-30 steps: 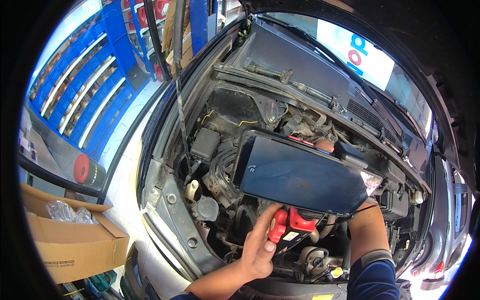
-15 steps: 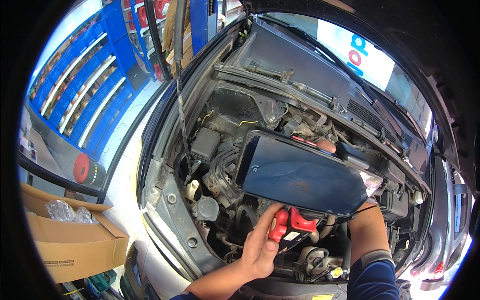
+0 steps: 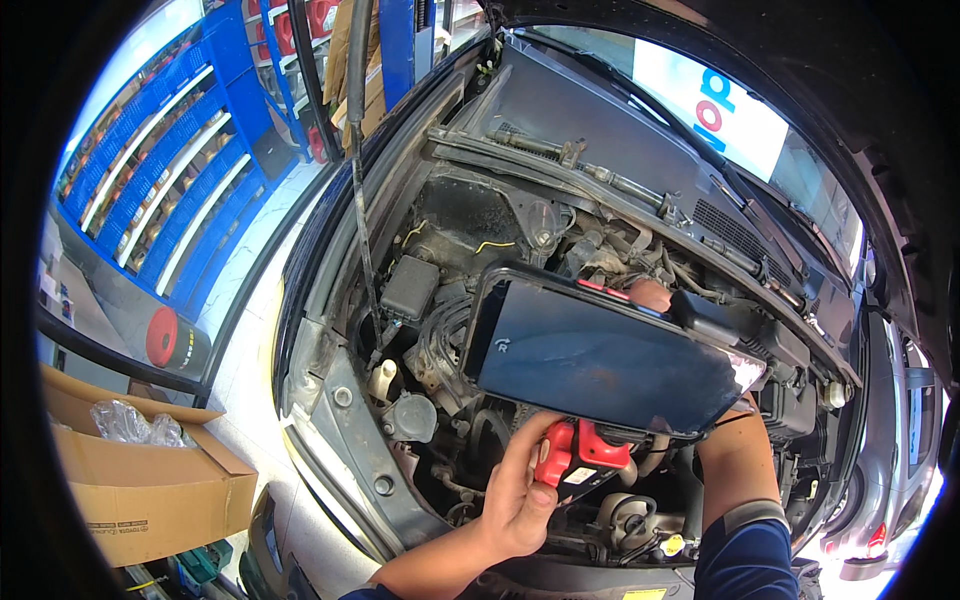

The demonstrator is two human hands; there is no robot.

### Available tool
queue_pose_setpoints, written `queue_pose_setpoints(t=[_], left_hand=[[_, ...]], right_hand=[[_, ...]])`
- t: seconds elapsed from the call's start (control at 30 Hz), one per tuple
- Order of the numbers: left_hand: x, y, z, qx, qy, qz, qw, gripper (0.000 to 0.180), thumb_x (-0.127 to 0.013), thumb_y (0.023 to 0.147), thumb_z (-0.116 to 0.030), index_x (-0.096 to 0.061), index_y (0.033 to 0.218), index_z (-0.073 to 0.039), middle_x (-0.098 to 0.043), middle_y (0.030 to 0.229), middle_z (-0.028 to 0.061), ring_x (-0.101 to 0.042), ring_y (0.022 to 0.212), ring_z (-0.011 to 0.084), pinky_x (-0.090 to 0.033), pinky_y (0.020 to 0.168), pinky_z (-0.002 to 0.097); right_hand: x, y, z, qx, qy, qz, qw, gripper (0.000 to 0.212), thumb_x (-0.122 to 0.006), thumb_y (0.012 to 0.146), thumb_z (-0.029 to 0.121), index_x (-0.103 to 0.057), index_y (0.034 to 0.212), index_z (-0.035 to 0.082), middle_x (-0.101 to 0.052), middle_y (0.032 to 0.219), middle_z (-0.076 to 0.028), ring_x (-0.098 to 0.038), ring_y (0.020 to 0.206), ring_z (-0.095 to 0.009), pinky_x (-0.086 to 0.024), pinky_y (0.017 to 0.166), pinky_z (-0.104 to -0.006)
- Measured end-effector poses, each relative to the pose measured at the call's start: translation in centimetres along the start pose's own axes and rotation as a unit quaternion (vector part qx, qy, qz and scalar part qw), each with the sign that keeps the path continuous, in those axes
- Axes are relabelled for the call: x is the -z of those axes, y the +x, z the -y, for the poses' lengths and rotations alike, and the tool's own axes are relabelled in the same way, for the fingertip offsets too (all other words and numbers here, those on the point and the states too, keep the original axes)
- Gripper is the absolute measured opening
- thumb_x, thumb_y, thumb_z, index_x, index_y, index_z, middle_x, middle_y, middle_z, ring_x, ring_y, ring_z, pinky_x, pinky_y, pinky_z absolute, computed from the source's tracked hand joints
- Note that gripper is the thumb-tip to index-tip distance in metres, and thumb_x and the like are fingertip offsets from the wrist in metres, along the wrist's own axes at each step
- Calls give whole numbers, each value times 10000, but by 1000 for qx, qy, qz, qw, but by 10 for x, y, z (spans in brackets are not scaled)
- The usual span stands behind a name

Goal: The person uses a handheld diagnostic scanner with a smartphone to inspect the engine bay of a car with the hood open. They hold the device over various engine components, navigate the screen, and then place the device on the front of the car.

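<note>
In front of me a handheld device with a wide dark screen [image 3: 610,355] is held over the engine bay. My left hand [image 3: 520,500] is closed round its red-and-black grip [image 3: 580,458], below the screen. My right forearm reaches up behind the screen's right end. Most of my right hand [image 3: 650,294] is hidden there; only a bit of skin shows above the top edge, beside a black block-like part [image 3: 703,312]. What its fingers do cannot be seen. A pale reflection lies at the screen's right end.
Around the device lies the open engine bay, with a black box [image 3: 410,287], a round grey cap [image 3: 412,418] and several hoses. A prop rod [image 3: 362,210] rises at the left under the raised hood [image 3: 800,70]. An open cardboard box [image 3: 150,495] stands left, near blue shelves [image 3: 165,165].
The screen has shifted slightly left and tilted a little, its left end a touch lower. My left hand keeps its hold on the grip. My right arm has hardly moved.
</note>
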State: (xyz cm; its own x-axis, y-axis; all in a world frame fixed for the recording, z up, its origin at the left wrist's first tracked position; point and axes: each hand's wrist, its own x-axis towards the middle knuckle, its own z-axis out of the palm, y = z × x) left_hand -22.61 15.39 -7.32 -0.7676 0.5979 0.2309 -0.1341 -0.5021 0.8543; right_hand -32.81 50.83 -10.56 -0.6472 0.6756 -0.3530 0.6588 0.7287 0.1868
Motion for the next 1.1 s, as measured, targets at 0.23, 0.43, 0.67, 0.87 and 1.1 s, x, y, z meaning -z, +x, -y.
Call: queue_pose_setpoints(t=[0.23,0.43,0.67,0.87,1.1], left_hand=[[3,0,5,5,-15,-15,1000,883,-515,980,-614,-247,1479,64,-580,1215,175,-579,1018,191,-444,889,323],[0,-4,7,45,27,-45,998,916,-461,913,-760,-227,1503,-100,-632,885,182,-598,631,169,-489,547,267],[-12,-2,4,40,-38,-59,997,939,-396,929,-777,-184,1525,-83,-615,833,191,-565,579,181,-479,537,276],[-25,0,3,60,-88,-87,990,775,-311,951,-787,-374,1334,-117,-599,795,143,-533,527,174,-436,458,285],[-47,9,6,47,-99,-48,993,799,-320,977,-745,-226,1544,-190,-611,808,178,-542,522,194,-443,456,291]], right_hand=[[13,-10,-8,-6,-14,-6,1000,353,-673,863,214,-738,1168,48,-691,1254,-191,-674,1162,-342,-560,957,-404],[65,-76,-40,24,22,-93,995,242,-650,851,143,-736,1007,-21,-724,1089,-230,-710,1046,-339,-587,887,-417],[126,-230,-141,-26,127,-252,959,213,-715,877,216,-766,985,39,-732,866,-210,-723,856,-364,-562,824,-438],[114,-282,-209,-82,135,-302,940,180,-702,887,187,-770,934,26,-728,840,-218,-726,833,-368,-574,819,-445],[59,-215,-233,-43,138,-299,943,195,-695,881,203,-769,957,40,-726,868,-215,-706,875,-383,-560,848,-460]])
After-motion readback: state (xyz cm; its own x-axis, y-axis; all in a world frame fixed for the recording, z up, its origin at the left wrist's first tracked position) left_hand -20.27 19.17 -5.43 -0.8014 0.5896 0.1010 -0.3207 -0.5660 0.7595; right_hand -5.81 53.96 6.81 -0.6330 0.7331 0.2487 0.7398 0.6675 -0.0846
